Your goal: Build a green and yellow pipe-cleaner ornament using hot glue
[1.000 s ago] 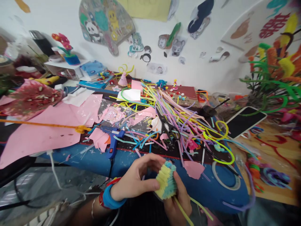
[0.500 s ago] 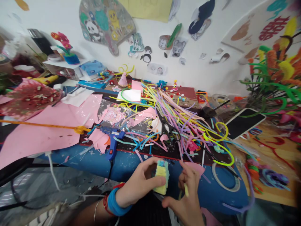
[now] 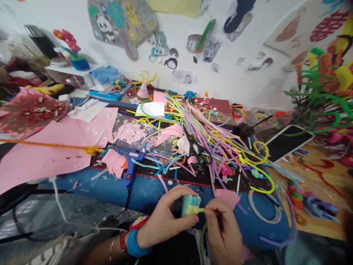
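My left hand (image 3: 172,213) grips a small block-shaped piece made of pipe cleaners (image 3: 188,207), light teal on the outside with pale yellow along its near side and a bit of blue on top. A yellow pipe cleaner (image 3: 200,210) runs from the block to my right hand (image 3: 223,228), which pinches it between thumb and fingertips. Its loose length hangs below the right hand. Both hands are above my lap, at the front edge of the blue table (image 3: 154,197).
A blue glue gun (image 3: 131,167) lies beyond my left hand. Black scissors (image 3: 197,149) rest on a heap of coloured pipe cleaners (image 3: 204,129). To the right are a roll of tape (image 3: 252,206) and a phone (image 3: 289,142). Pink sheets (image 3: 55,158) cover the left.
My left hand has turned the block so that its yellow face shows less. The right hand, fingers spread before, has closed on the yellow pipe cleaner and holds it out from the block.
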A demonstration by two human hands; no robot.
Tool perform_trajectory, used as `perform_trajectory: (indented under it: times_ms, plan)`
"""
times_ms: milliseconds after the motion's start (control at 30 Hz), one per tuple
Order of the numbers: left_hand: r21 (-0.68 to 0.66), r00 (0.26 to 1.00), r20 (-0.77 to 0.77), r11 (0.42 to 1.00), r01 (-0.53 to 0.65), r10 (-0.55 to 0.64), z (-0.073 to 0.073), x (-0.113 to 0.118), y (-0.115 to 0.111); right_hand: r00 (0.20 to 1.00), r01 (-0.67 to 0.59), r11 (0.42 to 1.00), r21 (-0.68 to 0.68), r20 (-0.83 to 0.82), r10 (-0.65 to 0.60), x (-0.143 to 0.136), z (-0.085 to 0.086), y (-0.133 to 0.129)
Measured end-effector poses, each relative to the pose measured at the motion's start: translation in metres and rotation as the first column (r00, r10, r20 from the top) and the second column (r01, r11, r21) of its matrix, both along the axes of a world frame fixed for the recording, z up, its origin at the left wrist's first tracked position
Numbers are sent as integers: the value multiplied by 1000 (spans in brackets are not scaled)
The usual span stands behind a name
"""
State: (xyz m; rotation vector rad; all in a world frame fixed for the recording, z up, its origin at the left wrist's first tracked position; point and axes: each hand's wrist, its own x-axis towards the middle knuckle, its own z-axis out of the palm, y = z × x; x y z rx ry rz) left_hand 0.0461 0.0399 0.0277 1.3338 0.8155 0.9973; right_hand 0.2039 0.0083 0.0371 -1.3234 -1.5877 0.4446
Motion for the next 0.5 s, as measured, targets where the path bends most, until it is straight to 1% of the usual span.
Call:
perform_trajectory:
  times_ms: [133, 300, 400, 500]
  plan:
    - [64, 1000, 5, 998, 2, -2, 0, 0, 1, 998, 27, 999, 23, -53, -26, -6, 3, 2]
    - [84, 999, 49, 996, -14, 10, 0, 1, 1, 997, 51, 997, 61, -68, -47, -12, -1, 3]
    - [109, 998, 59, 994, -20, 13, 1, 1, 1, 998, 33, 990, 137, -49, -26, -13, -2, 3]
    - [134, 998, 55, 991, -25, 18, 2, 0, 1, 1000, 8, 970, 244, 10, -10, -14, -1, 3]
